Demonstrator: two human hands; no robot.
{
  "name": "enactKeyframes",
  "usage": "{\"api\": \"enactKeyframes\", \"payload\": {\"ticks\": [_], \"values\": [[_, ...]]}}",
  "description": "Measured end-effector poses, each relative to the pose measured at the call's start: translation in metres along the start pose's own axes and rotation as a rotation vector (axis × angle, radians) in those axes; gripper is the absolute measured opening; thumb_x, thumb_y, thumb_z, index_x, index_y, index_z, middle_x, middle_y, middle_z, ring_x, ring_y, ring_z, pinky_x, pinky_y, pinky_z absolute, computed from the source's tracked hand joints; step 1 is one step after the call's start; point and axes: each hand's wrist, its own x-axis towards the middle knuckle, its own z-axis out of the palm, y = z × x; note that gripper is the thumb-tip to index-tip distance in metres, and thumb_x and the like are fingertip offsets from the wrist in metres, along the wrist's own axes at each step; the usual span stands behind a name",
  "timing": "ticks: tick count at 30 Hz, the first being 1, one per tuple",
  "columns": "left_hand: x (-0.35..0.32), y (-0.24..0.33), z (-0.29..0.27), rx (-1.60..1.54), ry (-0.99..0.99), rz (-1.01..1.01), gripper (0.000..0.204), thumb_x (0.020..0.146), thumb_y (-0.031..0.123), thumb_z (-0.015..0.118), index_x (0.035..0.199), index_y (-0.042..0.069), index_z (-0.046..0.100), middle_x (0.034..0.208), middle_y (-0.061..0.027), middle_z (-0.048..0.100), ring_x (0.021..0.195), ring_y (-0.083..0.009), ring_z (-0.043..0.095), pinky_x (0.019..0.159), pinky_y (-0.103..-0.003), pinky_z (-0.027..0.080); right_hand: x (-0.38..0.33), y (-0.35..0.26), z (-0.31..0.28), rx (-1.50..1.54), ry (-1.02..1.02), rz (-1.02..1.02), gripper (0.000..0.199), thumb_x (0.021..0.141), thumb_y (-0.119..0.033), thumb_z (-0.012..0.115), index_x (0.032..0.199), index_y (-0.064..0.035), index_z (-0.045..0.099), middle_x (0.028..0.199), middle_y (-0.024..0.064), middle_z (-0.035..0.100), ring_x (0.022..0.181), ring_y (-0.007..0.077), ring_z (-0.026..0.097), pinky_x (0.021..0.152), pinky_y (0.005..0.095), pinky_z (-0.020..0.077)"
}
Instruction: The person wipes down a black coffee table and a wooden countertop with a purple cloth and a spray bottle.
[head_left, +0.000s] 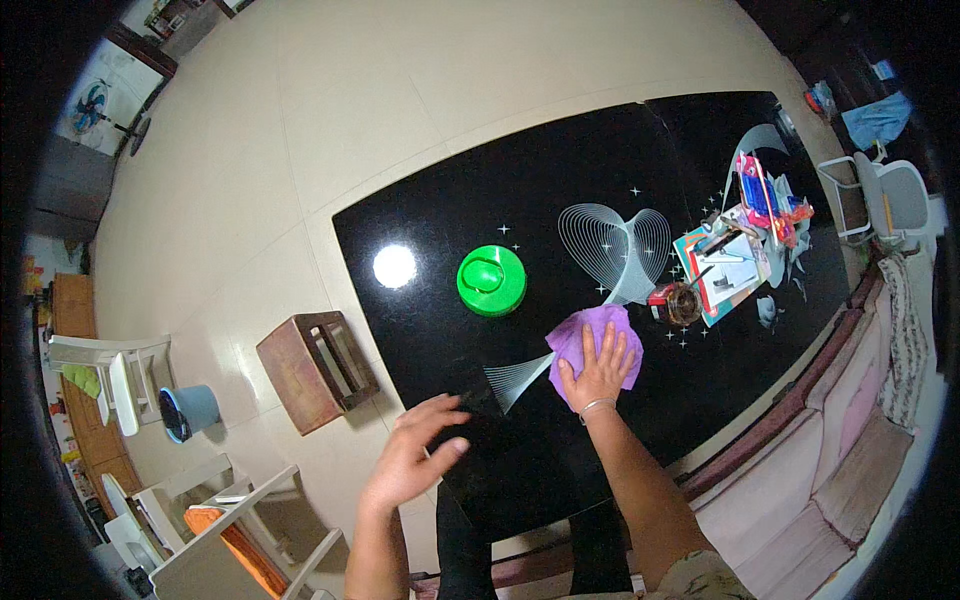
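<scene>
On the black table (440, 345), a cloth (563, 335) lies under the flat right hand (597, 380); the left hand (412, 460) hovers apart, half-curled.

Cloth (567, 336) — matt; tabletop (430, 340) — glossy, smooth; container (491, 281) — plastic.

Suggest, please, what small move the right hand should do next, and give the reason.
Perhaps the right hand should draw the purple cloth slightly toward the body. The hand lies flat on it with the fingers spread, so a slide seems easy; the brown jar and the round green lid both sit farther from the body, so this direction would probably avoid bumping them.
</scene>
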Motion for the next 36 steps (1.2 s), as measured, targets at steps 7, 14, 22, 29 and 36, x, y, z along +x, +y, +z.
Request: {"api": "enactKeyframes", "payload": {"ticks": [7,14,22,29,36], "values": [[-0.028,0.044,0.023,-0.007,-0.191,0.107,0.036,0.087,0.026,0.064,0.117,0.006,0.062,0.127,-0.0179,0.057,0.12,-0.0306,0.053,0.1,-0.047,0.039,0.001,-0.002,-0.001,0.014,0.009,-0.011,0.075,0.083,-0.058,0.052,0.147,-0.0227,0.034,0.156,0.0187,0.017,0.141,0.0432,0.014,0.111,0.0614,0.0059],[0.036,0.086,0.08,1.139,-0.098,0.19,0.042,0.09,0.033,0.06,0.125,0.01,0.057,0.135,-0.0191,0.05,0.128,-0.032,0.046,0.107,-0.057,0.029,0.004,0.002,0.001,0.001,0.003,-0.001,0.075,0.082,-0.057,0.054,0.146,-0.0221,0.036,0.156,0.0179,0.018,0.14,0.0432,0.016,0.112,0.0601,0.0062],[0.004,-0.076,0.108,0.483,0.144,-0.149,0.042,0.085,0.015,0.062,0.126,0.005,0.055,0.135,-0.0181,0.05,0.131,-0.0363,0.04,0.109,-0.051,0.029,0.002,-0.002,-0.005,0.025,-0.028,0.002,0.077,0.083,-0.053,0.054,0.148,-0.0189,0.032,0.156,0.0205,0.015,0.141,0.0441,0.014,0.112,0.0595,0.0056],[0.047,-0.082,0.136,0.587,0.011,0.12,0.066,0.089,0.03,0.06,0.142,0.002,0.034,0.149,-0.0187,0.032,0.14,-0.0335,0.028,0.115,-0.046,0.02,0.003,-0.001,0.0,0.002,0.022,-0.01,0.076,0.082,-0.056,0.055,0.147,-0.023,0.034,0.155,0.0185,0.018,0.141,0.0433,0.015,0.112,0.06,0.0065],[0.004,-0.144,0.091,0.641,0.556,0.022,0.043,0.081,0.01,0.062,0.122,0.001,0.054,0.115,-0.0201,0.057,0.105,-0.0365,0.053,0.091,-0.045,0.042,0.002,0.003,0.001,0.0,0.015,0.011,0.076,0.083,-0.057,0.054,0.147,-0.023,0.034,0.155,0.0184,0.018,0.141,0.0429,0.016,0.112,0.0601,0.0069]]}}
